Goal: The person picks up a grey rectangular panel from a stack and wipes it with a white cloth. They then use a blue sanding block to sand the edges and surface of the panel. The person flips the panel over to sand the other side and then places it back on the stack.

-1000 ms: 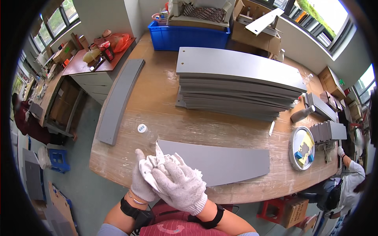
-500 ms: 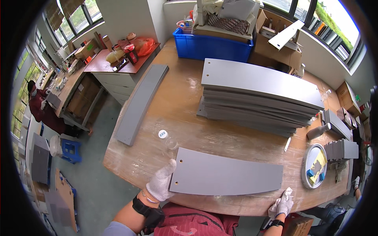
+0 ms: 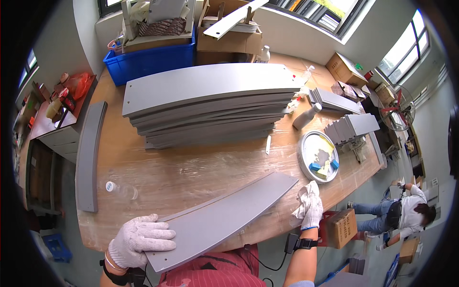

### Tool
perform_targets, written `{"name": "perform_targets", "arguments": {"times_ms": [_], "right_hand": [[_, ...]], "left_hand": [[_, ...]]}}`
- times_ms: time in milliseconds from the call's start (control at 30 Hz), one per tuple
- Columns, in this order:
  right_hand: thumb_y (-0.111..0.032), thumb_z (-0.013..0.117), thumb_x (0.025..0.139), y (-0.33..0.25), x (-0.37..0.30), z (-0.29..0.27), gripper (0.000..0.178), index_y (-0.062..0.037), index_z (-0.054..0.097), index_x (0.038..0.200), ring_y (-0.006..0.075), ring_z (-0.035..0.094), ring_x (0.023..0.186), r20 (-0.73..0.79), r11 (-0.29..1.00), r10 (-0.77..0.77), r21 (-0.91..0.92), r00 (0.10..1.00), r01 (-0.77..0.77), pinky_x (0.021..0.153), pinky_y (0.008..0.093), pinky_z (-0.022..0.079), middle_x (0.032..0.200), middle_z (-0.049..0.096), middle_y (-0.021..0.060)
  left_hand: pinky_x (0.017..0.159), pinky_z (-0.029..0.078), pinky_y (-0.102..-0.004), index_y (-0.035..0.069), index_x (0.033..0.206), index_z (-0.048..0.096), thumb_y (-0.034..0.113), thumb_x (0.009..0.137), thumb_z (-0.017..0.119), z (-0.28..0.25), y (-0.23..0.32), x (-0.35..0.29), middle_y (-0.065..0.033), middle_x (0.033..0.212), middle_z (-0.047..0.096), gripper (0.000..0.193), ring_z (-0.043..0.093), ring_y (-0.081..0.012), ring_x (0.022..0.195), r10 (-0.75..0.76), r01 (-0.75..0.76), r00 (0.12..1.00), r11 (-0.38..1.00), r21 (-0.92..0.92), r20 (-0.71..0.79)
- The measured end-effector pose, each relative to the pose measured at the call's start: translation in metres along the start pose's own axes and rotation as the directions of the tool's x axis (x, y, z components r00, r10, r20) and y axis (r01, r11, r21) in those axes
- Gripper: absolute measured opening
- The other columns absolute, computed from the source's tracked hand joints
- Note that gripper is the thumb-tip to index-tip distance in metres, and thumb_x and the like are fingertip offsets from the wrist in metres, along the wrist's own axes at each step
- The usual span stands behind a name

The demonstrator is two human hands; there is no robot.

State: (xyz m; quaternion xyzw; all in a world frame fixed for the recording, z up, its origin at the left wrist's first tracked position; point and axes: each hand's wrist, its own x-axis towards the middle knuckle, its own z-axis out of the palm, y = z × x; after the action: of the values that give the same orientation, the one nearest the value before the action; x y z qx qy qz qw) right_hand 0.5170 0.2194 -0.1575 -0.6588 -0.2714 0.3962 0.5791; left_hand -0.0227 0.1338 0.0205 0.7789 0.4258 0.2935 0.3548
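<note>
- Where the head view looks down on the wooden table (image 3: 215,167), a gray panel (image 3: 220,222) is seen at the near edge, its near end projecting past that edge.
- The panel is long, flat and smoothly coated in matt gray; its long edges are gently curved, and two small holes are seen at its near end.
- Its long axis is set diagonally, the near end pointed toward the lower left and the far end toward the upper right, near the round tray (image 3: 304,158).
- By the gloved left hand (image 3: 131,243), the near end is touched; its fingers are outstretched over the face, not curled around anything.
- By the gloved right hand (image 3: 313,214), a crumpled white cloth (image 3: 306,198) is gripped in closed fingers, just beside the far end.
- Beyond, a stack of gray panels (image 3: 210,86) is seen.
</note>
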Motion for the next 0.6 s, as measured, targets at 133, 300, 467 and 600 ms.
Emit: {"name": "perform_targets", "arguments": {"times_ms": [133, 300, 467, 600], "right_hand": [[-0.010, 0.056, 0.103, -0.056, -0.044, 0.020, 0.041, 0.0054, 0.054, 0.141, 0.0184, 0.066, 0.110, 0.083, 0.984, -0.174, 0.061, 0.981, 0.169, 0.092, 0.0292, 0.054, 0.132, 0.066, 0.0118], [-0.018, 0.076, 0.091, -0.064, -0.116, 0.106, 0.038, 0.0001, 0.065, 0.123, 0.0248, 0.068, 0.102, 0.361, 0.871, -0.199, -0.360, 0.911, 0.333, 0.087, 0.0344, 0.055, 0.115, 0.066, 0.0131], [-0.028, 0.074, 0.083, -0.080, -0.219, 0.234, 0.045, -0.0097, 0.064, 0.124, 0.0393, 0.061, 0.112, 0.938, 0.543, -0.249, -0.071, 0.242, 0.837, 0.093, 0.0464, 0.055, 0.129, 0.058, 0.0172], [-0.029, 0.075, 0.081, -0.051, -0.169, 0.228, 0.046, -0.0124, 0.065, 0.122, 0.0412, 0.063, 0.106, 0.843, 0.454, -0.351, -0.227, 0.408, 0.861, 0.088, 0.0463, 0.056, 0.127, 0.059, 0.0182]], "left_hand": [[0.109, 0.046, -0.0424, 0.009, 0.126, 0.068, 0.003, 0.075, 0.073, 0.010, 0.004, -0.017, -0.0154, 0.137, 0.063, 0.052, 0.056, -0.0356, 0.131, -0.066, 0.113, 0.946, 0.985, 0.133, -0.318], [0.102, 0.054, -0.0412, -0.001, 0.142, 0.050, 0.035, 0.090, 0.068, 0.082, -0.062, -0.072, -0.0166, 0.134, 0.062, 0.065, 0.059, -0.0311, 0.126, -0.690, -0.019, 0.642, 0.423, -0.906, -0.335], [0.096, 0.057, -0.0423, -0.005, 0.133, 0.057, 0.016, 0.083, 0.055, 0.080, -0.017, -0.012, -0.0172, 0.119, 0.068, 0.054, 0.070, -0.0316, 0.105, -0.886, -0.124, 0.440, 0.099, -0.987, -0.144], [0.097, 0.057, -0.0425, -0.009, 0.133, 0.054, 0.010, 0.077, 0.065, 0.075, -0.038, -0.039, -0.0191, 0.118, 0.068, 0.060, 0.070, -0.0322, 0.105, -0.802, 0.122, 0.563, 0.316, -0.941, -0.197]]}}
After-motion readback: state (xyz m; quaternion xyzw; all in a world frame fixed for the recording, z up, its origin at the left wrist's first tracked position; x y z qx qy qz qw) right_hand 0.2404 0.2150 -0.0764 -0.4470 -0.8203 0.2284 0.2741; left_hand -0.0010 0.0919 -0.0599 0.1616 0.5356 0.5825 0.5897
